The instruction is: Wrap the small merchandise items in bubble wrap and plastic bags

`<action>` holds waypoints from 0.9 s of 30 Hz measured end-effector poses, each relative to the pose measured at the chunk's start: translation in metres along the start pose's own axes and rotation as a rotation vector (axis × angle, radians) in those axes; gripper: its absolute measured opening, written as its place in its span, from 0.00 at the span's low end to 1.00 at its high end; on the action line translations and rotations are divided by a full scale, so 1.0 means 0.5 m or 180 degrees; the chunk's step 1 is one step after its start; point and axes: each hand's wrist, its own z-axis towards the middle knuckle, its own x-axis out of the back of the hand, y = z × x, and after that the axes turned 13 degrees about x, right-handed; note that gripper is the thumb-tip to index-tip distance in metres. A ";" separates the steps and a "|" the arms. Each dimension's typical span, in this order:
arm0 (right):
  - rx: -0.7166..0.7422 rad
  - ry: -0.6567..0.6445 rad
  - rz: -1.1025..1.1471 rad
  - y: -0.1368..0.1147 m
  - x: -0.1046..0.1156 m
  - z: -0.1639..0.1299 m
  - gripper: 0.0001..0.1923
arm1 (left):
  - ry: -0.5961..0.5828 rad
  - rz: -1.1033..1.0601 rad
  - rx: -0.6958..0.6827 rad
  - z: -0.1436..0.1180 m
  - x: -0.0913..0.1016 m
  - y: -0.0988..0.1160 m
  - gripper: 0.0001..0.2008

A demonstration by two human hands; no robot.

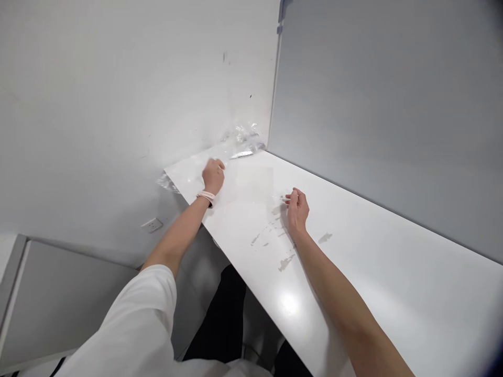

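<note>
My left hand is over the table's far left part, its fingers curled and slightly blurred. A pale wristband circles that wrist. My right hand is further right, its fingers bent inward towards the left, low over the tabletop. Between the hands lies a faint, see-through rectangular sheet with small glints near its edges. Whether either hand grips it is hard to see. Behind my left hand, crumpled clear plastic film is bunched in the corner.
The white table meets a white wall and a grey partition. Grey smudges mark the tabletop by my right forearm. More clear plastic hangs past the left edge. A wall socket sits below.
</note>
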 end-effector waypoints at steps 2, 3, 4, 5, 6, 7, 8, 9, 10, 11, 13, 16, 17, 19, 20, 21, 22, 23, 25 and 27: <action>0.0033 -0.0032 -0.0078 0.008 -0.016 0.015 0.27 | -0.1181 0.0655 0.0010 -0.002 -0.030 -0.019 0.08; 0.0066 -0.0056 -0.0138 0.013 -0.025 0.024 0.27 | -0.1657 0.0899 -0.0015 0.006 -0.037 -0.023 0.04; 0.0110 -0.0076 -0.0216 0.016 -0.034 0.033 0.27 | -0.1959 0.1046 -0.0061 0.021 -0.038 -0.022 0.01; 0.0161 -0.0088 -0.0303 0.019 -0.044 0.044 0.26 | -0.2066 0.1092 -0.0113 0.042 -0.035 -0.017 0.05; 0.0220 -0.0084 -0.0394 0.022 -0.056 0.055 0.26 | -0.2141 0.1173 -0.0157 0.068 -0.030 -0.009 0.08; 0.0285 -0.0070 -0.0479 0.025 -0.069 0.067 0.25 | -0.2159 0.1255 -0.0206 0.098 -0.024 0.002 0.10; 0.0357 -0.0044 -0.0552 0.027 -0.084 0.080 0.25 | -0.2103 0.1308 -0.0267 0.128 -0.020 0.014 0.11; 0.0434 -0.0015 -0.0606 0.031 -0.100 0.094 0.24 | -0.1968 0.1309 -0.0343 0.159 -0.020 0.026 0.12; 0.0517 -0.0002 -0.0642 0.035 -0.118 0.109 0.23 | -0.1747 0.1255 -0.0421 0.187 -0.025 0.036 0.11; 0.0613 0.0003 -0.0666 0.041 -0.136 0.124 0.22 | -0.1475 0.1151 -0.0508 0.212 -0.037 0.045 0.09; 0.0886 -0.0036 -0.0726 0.055 -0.172 0.160 0.21 | -0.0994 0.0913 -0.0655 0.253 -0.078 0.055 0.13; 0.1474 -0.0242 -0.1067 0.078 -0.229 0.231 0.21 | -0.1000 0.0947 -0.0683 0.301 -0.167 0.049 0.33; 0.1696 -0.0381 -0.1243 0.083 -0.249 0.261 0.21 | -0.1128 0.1051 -0.0662 0.317 -0.199 0.042 0.39; 0.2115 -0.0739 -0.1590 0.088 -0.296 0.328 0.21 | -0.1327 0.1247 -0.0585 0.347 -0.258 0.025 0.45; 0.2299 -0.0932 -0.1727 0.088 -0.323 0.364 0.21 | -0.1410 0.1284 -0.0521 0.361 -0.284 0.015 0.47; 0.2438 -0.1112 -0.1833 0.087 -0.352 0.398 0.21 | -0.1523 0.1273 -0.0426 0.373 -0.307 0.005 0.48; 0.2512 -0.1275 -0.1907 0.087 -0.382 0.432 0.21 | -0.1640 0.1222 -0.0314 0.382 -0.327 -0.005 0.49; 0.2500 -0.1416 -0.1949 0.088 -0.414 0.462 0.21 | -0.1718 0.1147 -0.0200 0.388 -0.343 -0.015 0.49; 0.2242 -0.1644 -0.1954 0.095 -0.474 0.512 0.21 | -0.1624 0.0967 -0.0079 0.388 -0.366 -0.032 0.44; 0.1878 -0.1712 -0.1870 0.108 -0.523 0.547 0.21 | -0.1263 0.0848 -0.0134 0.379 -0.377 -0.042 0.33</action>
